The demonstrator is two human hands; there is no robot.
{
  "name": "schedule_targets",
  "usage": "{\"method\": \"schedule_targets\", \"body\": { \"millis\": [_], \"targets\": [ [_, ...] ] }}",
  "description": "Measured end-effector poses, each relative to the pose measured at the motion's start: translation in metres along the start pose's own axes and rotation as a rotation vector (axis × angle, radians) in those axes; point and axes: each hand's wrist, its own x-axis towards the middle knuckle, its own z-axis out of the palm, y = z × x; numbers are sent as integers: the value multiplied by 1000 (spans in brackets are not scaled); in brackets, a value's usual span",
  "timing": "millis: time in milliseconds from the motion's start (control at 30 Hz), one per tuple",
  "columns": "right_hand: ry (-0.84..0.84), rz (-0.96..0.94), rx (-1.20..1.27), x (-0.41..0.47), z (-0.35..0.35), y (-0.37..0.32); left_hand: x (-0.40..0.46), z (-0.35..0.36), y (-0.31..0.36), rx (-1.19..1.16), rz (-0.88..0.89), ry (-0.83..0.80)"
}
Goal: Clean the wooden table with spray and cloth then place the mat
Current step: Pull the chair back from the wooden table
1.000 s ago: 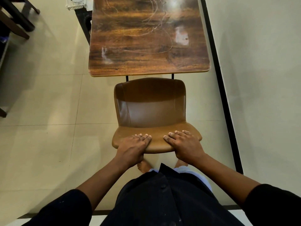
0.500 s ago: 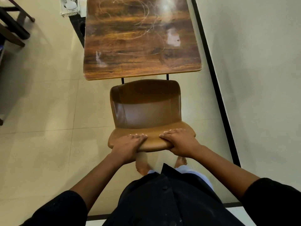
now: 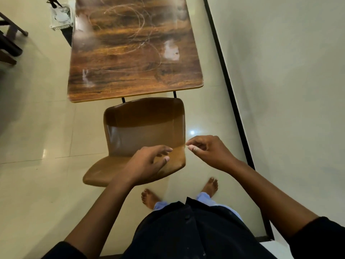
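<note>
Wood-grain table (image 3: 130, 49), streaked with pale curling marks and a few whitish smears, stands ahead with a brown leather chair (image 3: 143, 126) set just before its near edge, chair back toward the person; a white basket (image 3: 60, 17) sits on the floor off the table's far left corner, contents too blurred to tell. Left hand (image 3: 147, 165) hovers over the chair's back, fingers loosely curled, holding nothing; right hand (image 3: 207, 150) hangs just right of the chair, fingers bent inward, also empty. Bare feet on the pale tiled floor (image 3: 37, 128); dark furniture legs (image 3: 9, 43) at far left.

Brown chair (image 3: 141, 128), glossy tiled floor (image 3: 37, 128)
</note>
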Motion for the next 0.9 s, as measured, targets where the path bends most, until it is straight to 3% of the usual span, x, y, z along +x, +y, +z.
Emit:
{"method": "schedule_targets", "body": {
  "millis": [300, 500, 900],
  "targets": [
    [79, 14, 126, -5, -125, 78, 82, 58, 122, -260, -31, 213],
    [157, 105, 256, -10, -188, 123, 135, 77, 172, -395, -15, 212],
    [225, 118, 315, 107, -295, 155, 309, 25, 214, -433, 64, 259]
  ]
}}
